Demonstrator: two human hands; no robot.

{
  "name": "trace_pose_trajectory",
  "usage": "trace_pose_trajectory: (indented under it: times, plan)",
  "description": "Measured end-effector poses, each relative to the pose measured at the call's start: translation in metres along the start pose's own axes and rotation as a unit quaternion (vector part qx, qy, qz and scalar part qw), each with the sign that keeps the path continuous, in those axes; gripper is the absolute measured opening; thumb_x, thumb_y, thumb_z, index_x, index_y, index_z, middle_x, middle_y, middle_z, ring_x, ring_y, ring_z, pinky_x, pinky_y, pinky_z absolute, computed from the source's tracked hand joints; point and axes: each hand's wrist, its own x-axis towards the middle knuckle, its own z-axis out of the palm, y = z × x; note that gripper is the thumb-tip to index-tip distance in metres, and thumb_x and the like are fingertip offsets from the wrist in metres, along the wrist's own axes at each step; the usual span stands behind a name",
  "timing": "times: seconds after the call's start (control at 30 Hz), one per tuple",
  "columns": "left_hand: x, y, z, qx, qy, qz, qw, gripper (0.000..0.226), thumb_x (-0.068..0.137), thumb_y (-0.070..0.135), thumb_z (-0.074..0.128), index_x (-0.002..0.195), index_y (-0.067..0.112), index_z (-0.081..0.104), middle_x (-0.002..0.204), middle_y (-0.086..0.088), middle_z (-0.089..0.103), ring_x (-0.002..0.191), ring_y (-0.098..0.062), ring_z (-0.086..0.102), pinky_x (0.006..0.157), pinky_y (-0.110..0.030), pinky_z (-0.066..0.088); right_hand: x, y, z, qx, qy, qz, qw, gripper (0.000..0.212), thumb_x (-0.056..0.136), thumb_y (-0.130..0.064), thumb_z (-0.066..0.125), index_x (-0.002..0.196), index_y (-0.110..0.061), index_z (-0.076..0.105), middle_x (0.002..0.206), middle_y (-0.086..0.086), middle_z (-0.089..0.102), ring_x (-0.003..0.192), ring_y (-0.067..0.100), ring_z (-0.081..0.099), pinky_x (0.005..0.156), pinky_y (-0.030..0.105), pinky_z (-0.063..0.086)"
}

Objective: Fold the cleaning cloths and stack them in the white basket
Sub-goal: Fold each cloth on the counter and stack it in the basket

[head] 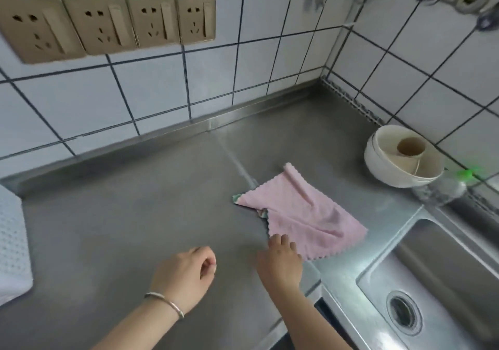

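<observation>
two forearms reach in from the lower edge over the steel bench (129, 214). left hand (186, 277), with one silver bangle (164, 302) at the wrist, hovers above bare metal with fingers loosely curled toward the thumb, holding nothing. right hand (280, 260) lies palm down, its fingers stretched forward so the fingertips (278, 239) rest on the near edge of the pink cloth (302, 214); whether they pinch the edge or only press it cannot be told.

one pink cloth lies crumpled and partly doubled over on the bench, right of centre, with a green edge (237, 198) peeking out at its left corner; it may belong to a second cloth below, but that cannot be told. its right corner sits near the sink (432, 282), which drops away at the lower right. a wide stretch of bare bench runs from the cloth leftward to the white basket (13, 241), one perforated corner of which shows at the left edge, well apart from the cloth.

behind the cloth, near the tiled wall corner, stand stacked white bowls (399, 158); their number is unclear. four sockets (108, 23) line the wall.
</observation>
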Motion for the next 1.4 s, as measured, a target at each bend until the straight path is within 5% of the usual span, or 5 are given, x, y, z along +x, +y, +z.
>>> trace_pose_trajectory:
  times: [0.43,0.77,0.93,1.17,1.4]
  plan:
    - [0.055,0.062,0.072,0.077,-0.030,0.059,0.995,0.071,0.051,0.031,0.072,0.118,0.037,0.050,0.113,0.015,0.052,0.096,-0.012,0.057,0.072,-0.019,0.051,0.043,0.051,-0.014,0.067,-0.098,-0.214,0.970,0.023,0.087,-0.016,0.040,0.094,-0.014,0.062,0.083,-0.005,0.049,0.080,0.021,0.052,0.066,0.026,0.038]
    - [0.064,0.015,0.046,-0.007,-0.045,-0.045,0.998,0.033,0.081,0.023,0.043,0.103,0.033,0.066,0.112,0.015,0.065,0.112,-0.007,0.054,0.110,-0.025,0.020,0.037,0.045,-0.114,0.144,-0.278,-0.364,0.877,0.025,0.085,-0.017,0.051,0.069,-0.033,0.042,0.060,-0.011,0.042,0.055,0.003,0.036,0.053,0.016,0.031]
    - [0.045,-0.033,-0.027,-0.142,0.012,-0.180,0.973,0.013,0.089,0.028,0.060,0.077,0.023,0.062,0.076,0.001,0.065,0.077,-0.018,0.057,0.058,-0.011,0.033,0.069,-0.010,-0.157,0.068,-0.181,-0.401,0.895,0.030,0.087,-0.025,0.059,0.065,-0.026,0.040,0.056,-0.009,0.044,0.052,0.005,0.039,0.052,0.019,0.031]
    - [0.045,-0.080,-0.195,-0.117,0.257,-0.221,0.934,0.014,0.083,0.028,0.066,0.089,0.016,0.069,0.082,-0.007,0.067,0.079,-0.026,0.061,0.073,-0.031,0.045,0.088,-0.115,-0.205,0.114,-0.012,-0.442,0.890,0.029,0.092,-0.024,0.056,0.063,-0.026,0.049,0.057,-0.009,0.046,0.060,0.015,0.043,0.053,0.020,0.032]
    - [-0.022,-0.087,-0.236,-0.039,0.386,-0.151,0.909,0.018,0.087,0.013,0.062,0.101,0.019,0.072,0.072,0.036,0.062,0.069,0.021,0.054,0.064,0.004,0.036,0.069,-0.145,-0.203,0.180,0.146,-0.574,0.785,0.015,0.085,-0.008,0.063,0.094,-0.011,0.074,0.079,0.001,0.061,0.068,0.013,0.053,0.065,0.021,0.039]
